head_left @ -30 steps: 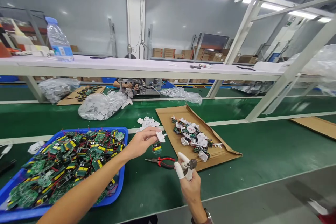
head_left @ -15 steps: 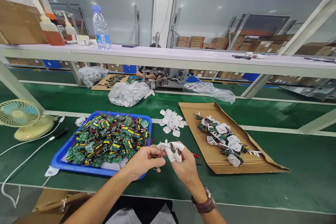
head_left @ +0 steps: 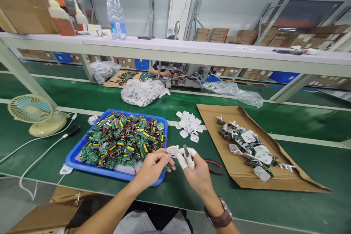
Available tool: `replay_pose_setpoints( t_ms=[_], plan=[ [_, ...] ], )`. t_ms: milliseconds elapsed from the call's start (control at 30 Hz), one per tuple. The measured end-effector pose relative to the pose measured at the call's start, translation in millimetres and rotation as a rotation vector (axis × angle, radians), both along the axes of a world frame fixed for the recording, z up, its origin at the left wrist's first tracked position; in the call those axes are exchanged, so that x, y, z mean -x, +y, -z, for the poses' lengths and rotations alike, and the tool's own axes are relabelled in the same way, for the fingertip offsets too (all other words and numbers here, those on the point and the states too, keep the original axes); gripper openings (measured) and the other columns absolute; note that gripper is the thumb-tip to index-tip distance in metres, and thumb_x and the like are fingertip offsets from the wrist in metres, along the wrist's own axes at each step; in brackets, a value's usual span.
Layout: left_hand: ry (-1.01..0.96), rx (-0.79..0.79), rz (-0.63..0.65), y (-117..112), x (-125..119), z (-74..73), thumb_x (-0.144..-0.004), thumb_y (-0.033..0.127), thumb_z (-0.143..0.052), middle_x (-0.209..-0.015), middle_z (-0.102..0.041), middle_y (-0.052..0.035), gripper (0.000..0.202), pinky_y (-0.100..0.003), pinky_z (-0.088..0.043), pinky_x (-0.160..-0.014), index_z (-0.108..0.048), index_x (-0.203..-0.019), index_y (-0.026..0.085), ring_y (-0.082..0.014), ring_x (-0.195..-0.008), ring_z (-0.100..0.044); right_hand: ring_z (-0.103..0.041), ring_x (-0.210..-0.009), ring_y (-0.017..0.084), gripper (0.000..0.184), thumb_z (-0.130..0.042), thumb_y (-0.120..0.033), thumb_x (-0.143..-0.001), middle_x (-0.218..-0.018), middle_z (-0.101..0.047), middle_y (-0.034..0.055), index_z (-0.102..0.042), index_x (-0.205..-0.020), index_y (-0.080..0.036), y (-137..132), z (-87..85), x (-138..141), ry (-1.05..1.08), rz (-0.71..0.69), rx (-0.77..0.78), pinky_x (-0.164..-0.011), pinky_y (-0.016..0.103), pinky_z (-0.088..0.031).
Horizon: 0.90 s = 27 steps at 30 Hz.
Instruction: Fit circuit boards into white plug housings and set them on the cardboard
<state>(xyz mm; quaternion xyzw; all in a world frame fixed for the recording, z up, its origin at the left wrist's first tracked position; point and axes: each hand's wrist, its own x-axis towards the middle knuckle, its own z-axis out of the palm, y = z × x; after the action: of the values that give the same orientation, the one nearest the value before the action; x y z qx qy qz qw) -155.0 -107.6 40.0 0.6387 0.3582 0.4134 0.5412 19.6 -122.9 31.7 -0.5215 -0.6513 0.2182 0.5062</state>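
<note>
Both hands meet low over the near side of the green table (head_left: 315,153), just right of the blue tray (head_left: 70,160) heaped with circuit boards (head_left: 123,140).

Left hand (head_left: 153,166): grip pinched shut on a white plug shell (head_left: 172,150), held clear of the table.

Right hand (head_left: 197,174), white cots on the fingers: grip closed round a small dark-tipped tool (head_left: 185,151), tip upright beside the shell.

Red-handled pliers (head_left: 212,163) lie on the table just right of the right hand. Loose white covers (head_left: 189,126) lie farther off. A cardboard sheet (head_left: 214,117) with assembled pieces is to the right.
</note>
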Motion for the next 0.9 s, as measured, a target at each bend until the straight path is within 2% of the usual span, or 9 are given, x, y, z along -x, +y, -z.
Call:
replay_pose_setpoints(
  t_ms=[67,200,267,333,433,533,633,700,900],
  plan=[
    [0.124,-0.167,-0.122,2,3,3.2,-0.103,0.036,-0.045,-0.086,-0.07,-0.0097,0.043,-0.031,-0.056,-0.071,-0.072,-0.078,0.015,-0.0228,-0.091,-0.066,-0.056,-0.063,0.013,0.02,-0.061,-0.037,-0.093,-0.077,-0.063,0.001,-0.065,-0.102,-0.02,0,1.6,2,0.026,-0.012,0.043,-0.057,0.024,-0.05],
    [0.577,-0.781,-0.392,7,10,6.7,-0.101,0.017,-0.046,-0.105,-0.072,-0.0145,0.028,-0.044,-0.052,-0.081,-0.072,-0.091,0.012,-0.0256,-0.089,-0.063,-0.061,-0.076,0.015,0.034,-0.064,-0.031,-0.092,-0.097,-0.064,0.0062,-0.061,-0.125,-0.021,0,-0.7,3,-0.059,-0.063,-0.09,-0.065,0.026,-0.055],
    [0.729,-0.985,-0.418,7,11,5.8,-0.098,0.01,-0.048,-0.11,-0.072,-0.0155,0.024,-0.045,-0.05,-0.077,-0.07,-0.089,0.012,-0.0271,-0.089,-0.061,-0.061,-0.078,0.016,0.036,-0.061,-0.023,-0.091,-0.095,-0.063,0.0066,-0.061,-0.127,-0.021,2,-3.2,2,-0.186,-0.08,-0.184,-0.068,0.028,-0.054],
    [0.769,-1.057,-0.4,4,9,3.9,-0.095,0.005,-0.049,-0.114,-0.071,-0.0154,0.024,-0.044,-0.05,-0.076,-0.069,-0.086,0.013,-0.0273,-0.091,-0.06,-0.06,-0.078,0.018,0.028,-0.059,-0.018,-0.087,-0.088,-0.063,0.006,-0.068,-0.113,-0.021,6,-4.2,2,-0.258,-0.07,-0.224,-0.07,0.03,-0.053],
    [0.656,-0.903,-0.403,-1,6,1.1,-0.097,0.011,-0.051,-0.114,-0.068,-0.015,0.021,-0.045,-0.052,-0.082,-0.07,-0.09,0.014,-0.0272,-0.096,-0.06,-0.059,-0.072,0.017,0.014,-0.059,-0.022,-0.084,-0.08,-0.065,0.0041,-0.07,-0.093,-0.021,10,-0.6,7,-0.132,-0.023,-0.115,-0.067,0.029,-0.051],
    [0.405,-0.508,-0.35,-3,5,0.4,-0.098,0.029,-0.057,-0.111,-0.064,-0.012,0.024,-0.04,-0.056,-0.086,-0.072,-0.083,0.016,-0.0228,-0.095,-0.064,-0.055,-0.06,0.014,0.018,-0.059,-0.032,-0.088,-0.072,-0.064,0.0008,-0.069,-0.095,-0.019,10,6.2,17,0.001,0.029,0.015,-0.057,0.024,-0.048],
    [0.145,-0.075,-0.26,-2,6,1.5,-0.095,0.044,-0.06,-0.119,-0.061,-0.0109,0.037,-0.031,-0.059,-0.069,-0.074,-0.075,0.017,-0.0166,-0.079,-0.066,-0.053,-0.055,0.013,0.027,-0.058,-0.042,-0.091,-0.067,-0.064,-0.0004,-0.069,-0.092,-0.018,7,9.5,26,0.058,0.059,0.086,-0.052,0.023,-0.045],
    [0.007,0.128,-0.205,0,7,1.6,-0.092,0.05,-0.062,-0.131,-0.059,-0.0116,0.041,-0.027,-0.056,-0.056,-0.077,-0.076,0.015,-0.0118,-0.067,-0.064,-0.056,-0.059,0.014,0.032,-0.057,-0.047,-0.092,-0.071,-0.067,0.0014,-0.07,-0.093,-0.018,5,8.5,28,0.093,0.051,0.127,-0.055,0.023,-0.048],
    [-0.151,0.253,0.007,2,18,-2.2,-0.082,0.05,-0.076,-0.121,-0.068,-0.0129,0.038,-0.026,-0.055,-0.051,-0.08,-0.07,0.015,-0.0156,-0.068,-0.067,-0.055,-0.059,0.015,0.038,-0.063,-0.053,-0.087,-0.065,-0.065,0.0012,-0.075,-0.096,-0.018,4,2.6,25,0.224,-0.136,0.295,-0.057,0.025,-0.049]
  ],
)
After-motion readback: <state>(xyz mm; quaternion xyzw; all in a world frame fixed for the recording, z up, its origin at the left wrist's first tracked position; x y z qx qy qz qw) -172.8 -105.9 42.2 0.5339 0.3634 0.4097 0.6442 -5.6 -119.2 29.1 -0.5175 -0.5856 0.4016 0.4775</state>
